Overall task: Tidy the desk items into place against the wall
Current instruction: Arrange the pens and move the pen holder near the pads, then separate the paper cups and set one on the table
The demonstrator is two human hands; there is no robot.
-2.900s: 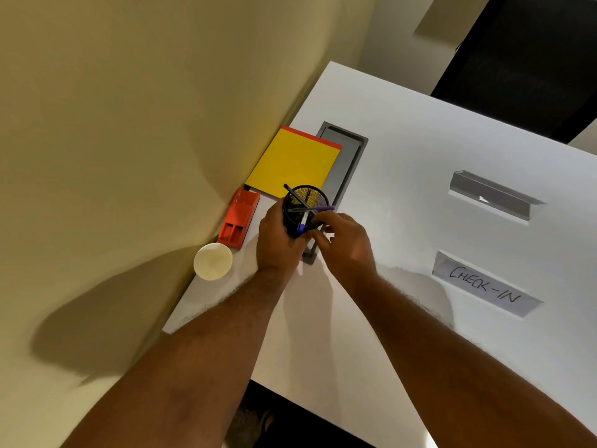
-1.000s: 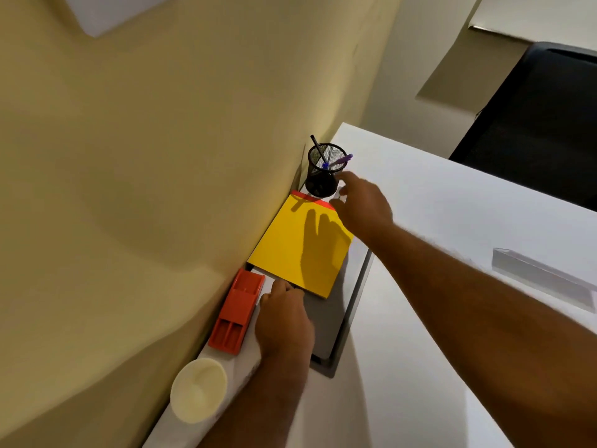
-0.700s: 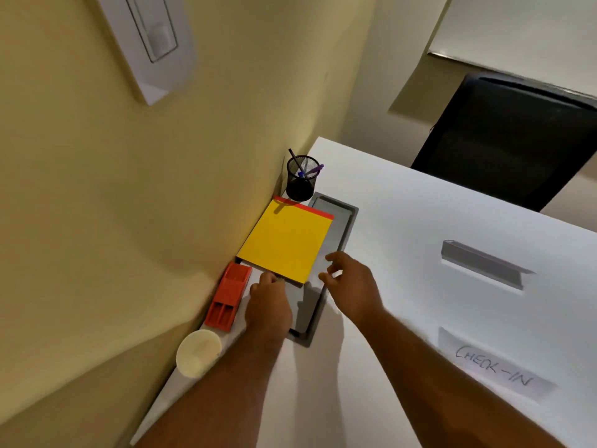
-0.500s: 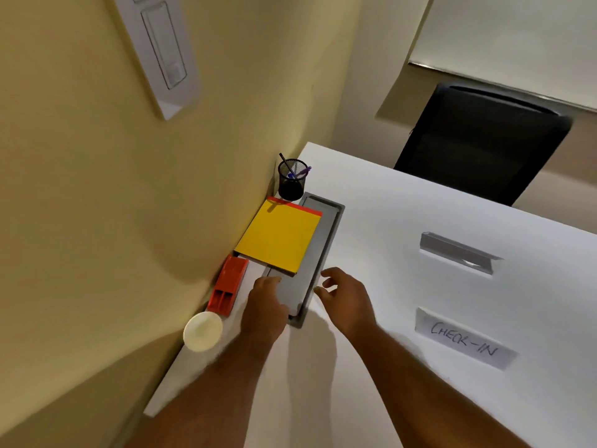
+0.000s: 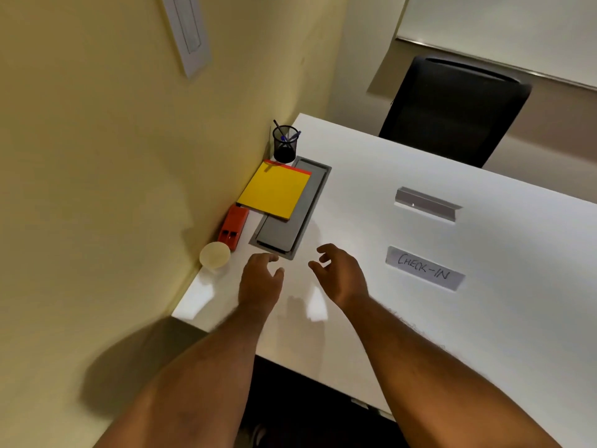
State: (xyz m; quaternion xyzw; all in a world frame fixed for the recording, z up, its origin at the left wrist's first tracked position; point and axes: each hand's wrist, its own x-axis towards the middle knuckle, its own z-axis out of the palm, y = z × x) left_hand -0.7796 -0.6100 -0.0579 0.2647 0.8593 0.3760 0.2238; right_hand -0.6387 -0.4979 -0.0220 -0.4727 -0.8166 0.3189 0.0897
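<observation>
A row of items lines the yellow wall on the white desk (image 5: 371, 227). Farthest is a black mesh pen cup (image 5: 285, 144) with pens in it. Nearer comes a yellow notepad (image 5: 274, 190) with a red top edge, partly lying over a grey cable hatch (image 5: 284, 227). Then a red stapler (image 5: 233, 226) and a cream cup (image 5: 214, 254) close to the desk's near corner. My left hand (image 5: 260, 279) hovers just below the hatch, fingers loosely spread and holding nothing. My right hand (image 5: 340, 274) is beside it, also open and apart from everything.
A clear acrylic sign holder (image 5: 426, 203) and a paper label reading CHECK-IN (image 5: 424, 268) lie on the desk to the right. A black chair (image 5: 452, 108) stands behind the far edge. A white switch plate (image 5: 187, 30) hangs on the wall.
The pen cup went from my hands to the far spot against the wall beyond the notepad. Both hands let go and drew back toward me, off the notepad and hatch.
</observation>
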